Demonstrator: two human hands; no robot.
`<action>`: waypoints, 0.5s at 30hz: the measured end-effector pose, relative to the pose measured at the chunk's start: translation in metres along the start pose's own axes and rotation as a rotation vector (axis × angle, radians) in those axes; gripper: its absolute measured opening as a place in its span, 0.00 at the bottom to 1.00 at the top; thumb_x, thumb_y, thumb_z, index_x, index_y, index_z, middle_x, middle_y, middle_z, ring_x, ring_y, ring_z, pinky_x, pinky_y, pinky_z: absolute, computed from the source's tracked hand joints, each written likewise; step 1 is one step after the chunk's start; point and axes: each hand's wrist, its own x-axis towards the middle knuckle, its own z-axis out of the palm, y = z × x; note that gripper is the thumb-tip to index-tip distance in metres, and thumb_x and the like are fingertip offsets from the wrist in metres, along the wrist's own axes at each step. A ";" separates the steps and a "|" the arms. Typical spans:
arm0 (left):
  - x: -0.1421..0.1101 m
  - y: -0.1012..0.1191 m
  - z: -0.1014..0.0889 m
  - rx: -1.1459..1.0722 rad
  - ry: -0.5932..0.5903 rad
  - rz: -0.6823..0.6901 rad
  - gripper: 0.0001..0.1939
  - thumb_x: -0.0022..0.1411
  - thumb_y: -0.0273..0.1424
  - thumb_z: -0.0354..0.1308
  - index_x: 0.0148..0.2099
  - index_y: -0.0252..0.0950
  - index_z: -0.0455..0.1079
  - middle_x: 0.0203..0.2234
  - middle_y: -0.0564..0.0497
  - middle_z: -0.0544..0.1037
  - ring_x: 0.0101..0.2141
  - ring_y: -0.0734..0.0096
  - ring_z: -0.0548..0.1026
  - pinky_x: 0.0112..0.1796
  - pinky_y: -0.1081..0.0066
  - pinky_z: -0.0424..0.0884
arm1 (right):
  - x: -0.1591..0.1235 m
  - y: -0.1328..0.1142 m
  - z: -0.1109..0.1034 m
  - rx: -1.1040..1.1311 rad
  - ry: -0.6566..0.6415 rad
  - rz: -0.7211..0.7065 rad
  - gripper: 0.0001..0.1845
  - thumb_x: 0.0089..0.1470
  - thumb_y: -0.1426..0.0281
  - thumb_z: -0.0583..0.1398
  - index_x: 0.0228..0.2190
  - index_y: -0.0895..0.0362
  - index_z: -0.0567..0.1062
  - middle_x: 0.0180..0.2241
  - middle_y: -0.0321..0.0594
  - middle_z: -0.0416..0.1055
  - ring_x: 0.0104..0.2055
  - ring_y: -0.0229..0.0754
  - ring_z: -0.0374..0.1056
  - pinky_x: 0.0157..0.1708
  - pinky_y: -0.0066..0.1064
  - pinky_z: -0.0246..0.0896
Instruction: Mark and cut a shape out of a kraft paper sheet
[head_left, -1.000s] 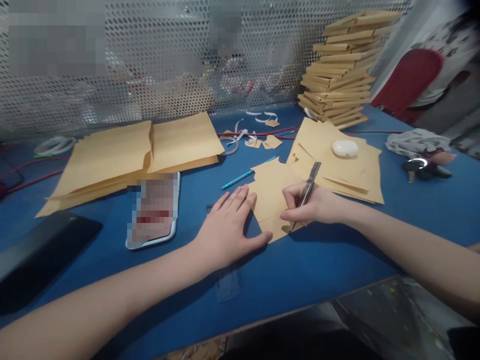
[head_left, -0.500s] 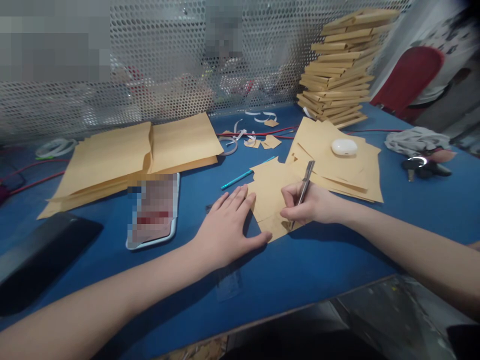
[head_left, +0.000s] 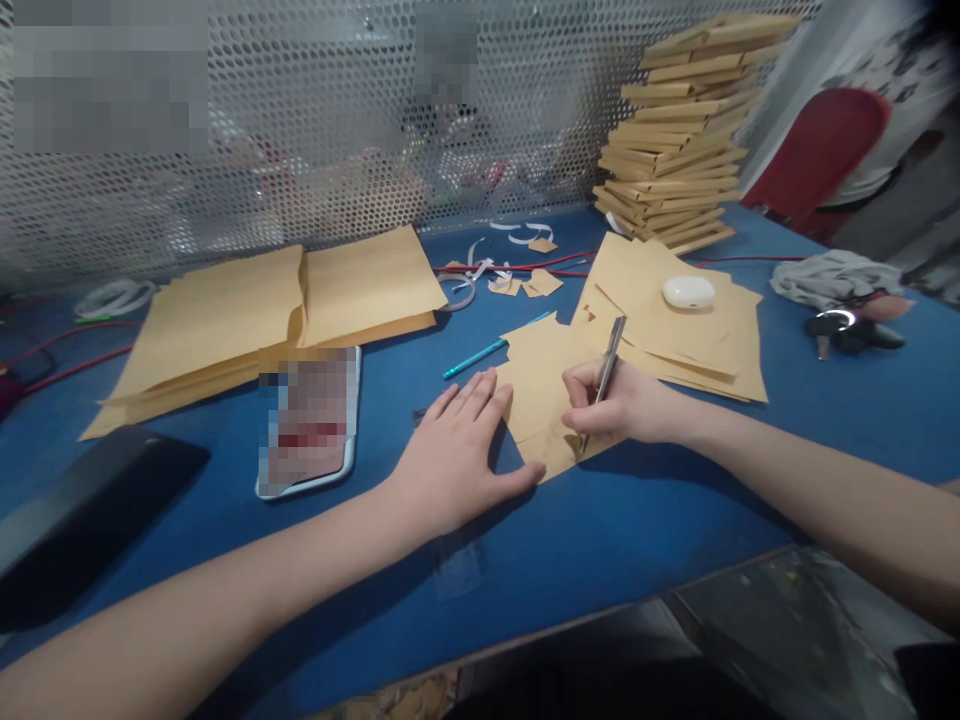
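Observation:
My right hand (head_left: 615, 400) grips a dark pen (head_left: 612, 358), its tip down at the near part of a tan sheet of paper (head_left: 536, 375). The fist rests partly on that sheet and hides some of it. Spread flat, my left hand (head_left: 461, 450) lies on the blue table with its thumb and fingertips at the sheet's left edge. A teal pen (head_left: 475, 358) lies just beyond the left fingertips, its far end partly under the paper. Behind the right hand, a white earbud case (head_left: 688, 292) sits on loose tan sheets (head_left: 675, 345).
A phone (head_left: 311, 430) and a black power-bank-like block (head_left: 97, 520) lie left, before tan paper folders (head_left: 217, 310). A tall stack of folded tan envelopes (head_left: 675, 140) stands back right. Keys (head_left: 825, 335) and grey cloth (head_left: 832, 275) lie right. Perforated metal (head_left: 337, 120) borders the back.
The pen in my right hand has shifted very slightly, its top a little to the left. My left hand stays in place, and the view has moved slightly.

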 end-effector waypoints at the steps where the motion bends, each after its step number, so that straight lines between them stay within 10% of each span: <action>1: 0.000 0.000 0.000 -0.004 0.000 -0.001 0.44 0.57 0.57 0.49 0.65 0.30 0.53 0.65 0.41 0.49 0.64 0.54 0.48 0.62 0.53 0.45 | 0.000 0.000 0.000 0.010 -0.001 -0.002 0.13 0.39 0.77 0.59 0.14 0.56 0.60 0.11 0.25 0.58 0.15 0.28 0.53 0.15 0.23 0.45; 15: 0.000 -0.001 0.001 0.001 -0.004 -0.007 0.45 0.57 0.57 0.48 0.65 0.30 0.52 0.65 0.40 0.49 0.64 0.54 0.48 0.62 0.53 0.45 | 0.001 0.000 0.000 -0.002 0.023 -0.006 0.13 0.39 0.77 0.60 0.14 0.56 0.60 0.11 0.26 0.59 0.14 0.28 0.53 0.15 0.23 0.45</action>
